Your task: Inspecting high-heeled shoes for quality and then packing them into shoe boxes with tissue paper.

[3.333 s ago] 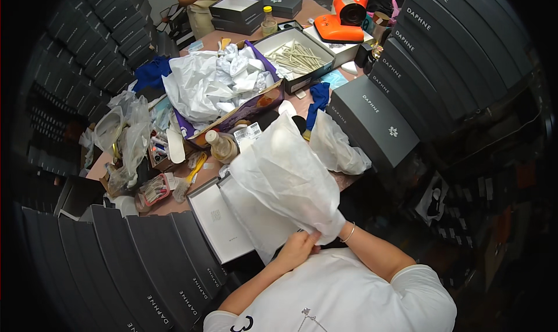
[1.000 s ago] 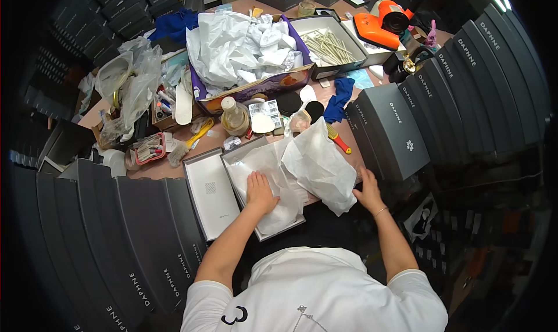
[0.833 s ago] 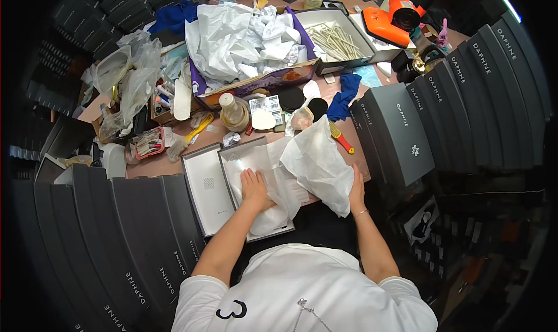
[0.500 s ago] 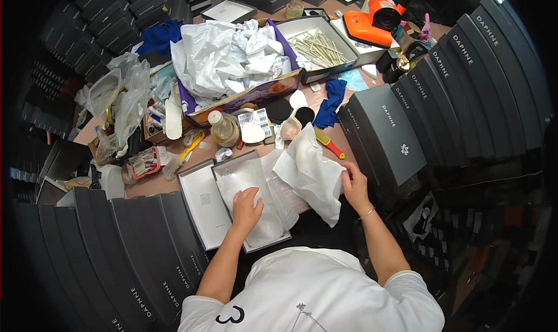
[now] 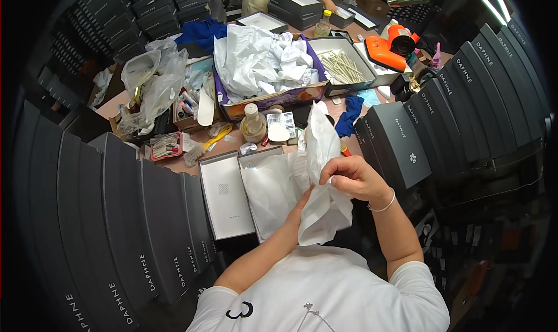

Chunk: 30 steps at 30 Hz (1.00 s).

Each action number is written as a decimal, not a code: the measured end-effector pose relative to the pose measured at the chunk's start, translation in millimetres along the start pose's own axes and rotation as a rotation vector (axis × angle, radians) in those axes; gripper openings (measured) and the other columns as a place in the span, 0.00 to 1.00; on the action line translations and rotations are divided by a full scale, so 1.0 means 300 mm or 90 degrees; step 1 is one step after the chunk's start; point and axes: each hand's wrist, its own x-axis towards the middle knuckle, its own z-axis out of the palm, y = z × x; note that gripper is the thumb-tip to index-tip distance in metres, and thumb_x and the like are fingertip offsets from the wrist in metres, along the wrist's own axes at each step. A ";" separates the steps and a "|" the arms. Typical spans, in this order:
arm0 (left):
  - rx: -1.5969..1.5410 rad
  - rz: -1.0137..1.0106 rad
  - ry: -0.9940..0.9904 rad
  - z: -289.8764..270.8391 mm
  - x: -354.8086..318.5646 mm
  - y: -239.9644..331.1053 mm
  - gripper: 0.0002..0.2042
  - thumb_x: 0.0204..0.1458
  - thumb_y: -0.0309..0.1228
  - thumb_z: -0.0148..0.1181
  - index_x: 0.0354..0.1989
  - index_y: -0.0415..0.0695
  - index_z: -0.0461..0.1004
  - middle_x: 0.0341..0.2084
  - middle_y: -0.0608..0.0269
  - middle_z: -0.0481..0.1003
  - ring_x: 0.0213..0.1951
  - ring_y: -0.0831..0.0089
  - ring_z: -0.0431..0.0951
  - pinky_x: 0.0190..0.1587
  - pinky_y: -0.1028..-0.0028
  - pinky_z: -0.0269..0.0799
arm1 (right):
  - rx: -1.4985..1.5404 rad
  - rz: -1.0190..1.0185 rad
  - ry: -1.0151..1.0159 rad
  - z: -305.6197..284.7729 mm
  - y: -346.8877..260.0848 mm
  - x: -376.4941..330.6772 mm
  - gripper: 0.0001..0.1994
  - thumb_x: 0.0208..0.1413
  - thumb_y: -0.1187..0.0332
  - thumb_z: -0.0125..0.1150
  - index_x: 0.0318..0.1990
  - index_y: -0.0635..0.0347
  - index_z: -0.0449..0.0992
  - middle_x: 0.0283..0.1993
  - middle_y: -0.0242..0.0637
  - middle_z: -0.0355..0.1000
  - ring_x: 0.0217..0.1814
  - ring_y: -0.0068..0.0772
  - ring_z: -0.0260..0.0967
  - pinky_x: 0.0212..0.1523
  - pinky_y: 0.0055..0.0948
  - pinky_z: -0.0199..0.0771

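While the right hand point(image 5: 351, 178) grips a white tissue-paper bag point(image 5: 322, 181) with its fingers clenched on the upper edge, the left hand point(image 5: 302, 203) is mostly hidden behind that paper — whether its fingers grasp the bag or only press against it I cannot tell. The bag is lifted upright above the near edge of the bench point(image 5: 180, 163), just in front of the person's chest. Beneath it lies an open white shoebox point(image 5: 270, 189) lined with white tissue paper, and touching it on the left sits the box's lid point(image 5: 224, 195), turned inside up and bare. Farther back, a cardboard box point(image 5: 273, 97) with a purple rim is heaped with crumpled white paper, and beside it on the right an open grey box point(image 5: 340, 67) holds a bundle of pale sticks. A small red tray point(image 5: 167, 146) with small items sits at the left — near clear plastic bags point(image 5: 154, 79). Dark closed shoeboxes point(image 5: 401, 143) are stacked on the right.
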 end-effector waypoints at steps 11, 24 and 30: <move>0.096 0.180 0.119 -0.001 -0.120 0.065 0.25 0.54 0.43 0.59 0.56 0.43 0.64 0.48 0.58 0.73 0.49 0.63 0.74 0.51 0.60 0.74 | -0.398 -0.048 0.451 0.225 0.222 -0.054 0.41 0.44 0.78 0.63 0.68 0.59 0.50 0.53 0.55 0.66 0.52 0.51 0.68 0.49 0.36 0.69; 0.551 0.497 0.235 -0.213 -0.399 0.317 0.33 0.48 0.29 0.62 0.64 0.41 0.56 0.51 0.58 0.69 0.52 0.67 0.71 0.55 0.67 0.68 | 0.011 0.102 0.338 0.181 0.243 -0.207 0.19 0.50 0.77 0.57 0.52 0.63 0.68 0.46 0.42 0.72 0.36 0.29 0.74 0.35 0.26 0.74; 0.812 0.377 0.279 -0.075 -0.515 0.351 0.40 0.44 0.17 0.59 0.68 0.44 0.47 0.53 0.55 0.68 0.52 0.67 0.70 0.56 0.69 0.65 | -0.138 0.143 -0.200 0.257 0.253 -0.140 0.41 0.50 0.65 0.62 0.71 0.51 0.46 0.62 0.52 0.57 0.61 0.56 0.60 0.57 0.37 0.65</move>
